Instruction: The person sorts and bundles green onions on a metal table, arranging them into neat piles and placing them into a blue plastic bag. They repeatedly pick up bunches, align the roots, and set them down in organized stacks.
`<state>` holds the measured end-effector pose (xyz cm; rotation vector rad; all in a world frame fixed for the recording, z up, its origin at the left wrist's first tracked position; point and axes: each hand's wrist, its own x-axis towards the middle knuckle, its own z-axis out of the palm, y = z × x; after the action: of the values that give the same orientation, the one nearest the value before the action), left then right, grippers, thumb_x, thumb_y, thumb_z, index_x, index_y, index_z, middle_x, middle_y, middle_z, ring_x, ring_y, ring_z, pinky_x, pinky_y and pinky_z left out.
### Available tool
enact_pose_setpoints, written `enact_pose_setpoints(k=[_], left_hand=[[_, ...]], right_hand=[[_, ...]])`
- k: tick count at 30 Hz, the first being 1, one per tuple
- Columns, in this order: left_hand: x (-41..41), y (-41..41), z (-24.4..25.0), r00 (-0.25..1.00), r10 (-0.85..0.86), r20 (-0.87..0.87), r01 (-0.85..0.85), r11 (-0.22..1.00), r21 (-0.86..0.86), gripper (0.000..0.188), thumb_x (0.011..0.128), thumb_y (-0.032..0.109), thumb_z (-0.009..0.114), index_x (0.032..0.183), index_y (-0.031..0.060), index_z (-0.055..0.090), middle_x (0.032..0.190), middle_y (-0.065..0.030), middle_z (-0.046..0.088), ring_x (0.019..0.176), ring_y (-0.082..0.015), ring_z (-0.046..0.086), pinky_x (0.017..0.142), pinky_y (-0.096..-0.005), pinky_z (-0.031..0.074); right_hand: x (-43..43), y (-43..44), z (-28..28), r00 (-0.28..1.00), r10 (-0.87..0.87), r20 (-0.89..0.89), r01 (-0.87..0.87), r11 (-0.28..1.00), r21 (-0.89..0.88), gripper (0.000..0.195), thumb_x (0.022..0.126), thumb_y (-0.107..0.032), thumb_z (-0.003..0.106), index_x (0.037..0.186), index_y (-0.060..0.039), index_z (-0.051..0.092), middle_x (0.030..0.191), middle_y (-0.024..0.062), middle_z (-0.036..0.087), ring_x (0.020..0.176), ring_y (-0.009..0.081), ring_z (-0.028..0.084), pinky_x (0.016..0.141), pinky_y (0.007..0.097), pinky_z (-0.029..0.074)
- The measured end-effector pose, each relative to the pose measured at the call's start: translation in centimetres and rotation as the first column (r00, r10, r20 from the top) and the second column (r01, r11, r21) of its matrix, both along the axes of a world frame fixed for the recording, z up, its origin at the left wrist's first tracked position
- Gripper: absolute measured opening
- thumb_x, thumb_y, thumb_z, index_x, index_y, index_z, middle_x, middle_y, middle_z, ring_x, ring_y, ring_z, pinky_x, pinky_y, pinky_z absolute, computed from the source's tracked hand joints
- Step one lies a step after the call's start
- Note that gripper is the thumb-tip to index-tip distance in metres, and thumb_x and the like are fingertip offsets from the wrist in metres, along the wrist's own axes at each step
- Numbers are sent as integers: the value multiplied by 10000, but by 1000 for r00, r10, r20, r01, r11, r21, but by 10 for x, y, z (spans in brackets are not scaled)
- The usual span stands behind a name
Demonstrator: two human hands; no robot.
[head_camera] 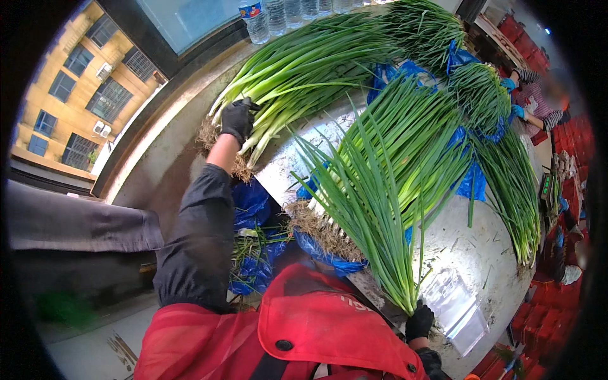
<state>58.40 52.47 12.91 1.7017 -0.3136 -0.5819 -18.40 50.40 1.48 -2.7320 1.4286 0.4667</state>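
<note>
My left hand [239,119], in a black glove, rests on the white stems of a large heap of green onions [304,61] beside the window. Its fingertips are hidden among the stalks, so its grip is unclear. Low in the view, my right hand [420,320], also gloved in black, is closed around the pale base of a bunch of green onions [380,228]. The leaves of that bunch fan out up and to the left. Under them lies a second pile of green onions [408,142] with dry, tangled roots [323,230] towards me.
Clear plastic bags [456,308] lie on the metal tabletop [479,237] near my right hand. Blue plastic [251,204] hangs below the edge. Water bottles [256,23] line the window side. Across the table, a person with blue gloves [517,111] handles thin green leaves [482,95].
</note>
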Motion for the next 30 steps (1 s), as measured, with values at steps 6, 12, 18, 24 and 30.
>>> enact_pose_setpoints(k=[6, 12, 18, 24, 30], left_hand=[[-18, -24, 59, 397, -729, 558, 147, 650, 745, 207, 828, 160, 630, 1013, 81, 681, 836, -135, 659, 791, -318, 629, 738, -381, 499], [-73, -121, 35, 140, -749, 648, 474, 625, 621, 300, 862, 154, 559, 1145, 76, 623, 1222, -193, 567, 1074, -373, 571, 915, -428, 474], [-78, -138, -15, 51, -959, 280, 294, 282, 913, 326, 874, 345, 548, 880, 55, 697, 925, -207, 669, 884, -416, 629, 798, -497, 504], [23, -115, -25, 653, -541, 531, 412, 841, 350, 270, 865, 303, 635, 763, 55, 670, 692, -97, 636, 671, -197, 579, 671, -360, 464], [-135, -61, 53, 84, -994, -75, 996, 82, 32, 442, 843, 76, 619, 1282, 53, 570, 1068, -31, 608, 791, -100, 573, 707, -234, 496]], right_hand=[[-8, -2, 2, 998, -46, -41, 48, 998, 33, 501, 720, -54, 572, 1219, -27, 545, 875, 153, 588, 825, 325, 560, 719, 449, 405], [-9, -1, 3, 995, -63, -77, 68, 995, 71, 531, 719, -60, 574, 1247, -27, 526, 907, 146, 579, 863, 325, 546, 757, 446, 398], [-6, 1, 1, 999, -38, 21, 37, 999, 18, 567, 685, -54, 597, 1247, -24, 524, 919, 154, 572, 861, 336, 540, 754, 450, 402], [-5, -5, -2, 996, -70, 52, 66, 995, 71, 485, 712, -47, 597, 1195, -30, 559, 914, 163, 576, 839, 336, 554, 735, 448, 416], [9, -33, 93, 983, -63, 175, 21, 972, 235, 453, 659, -48, 615, 1112, -50, 603, 883, 173, 636, 839, 360, 614, 739, 465, 489]])
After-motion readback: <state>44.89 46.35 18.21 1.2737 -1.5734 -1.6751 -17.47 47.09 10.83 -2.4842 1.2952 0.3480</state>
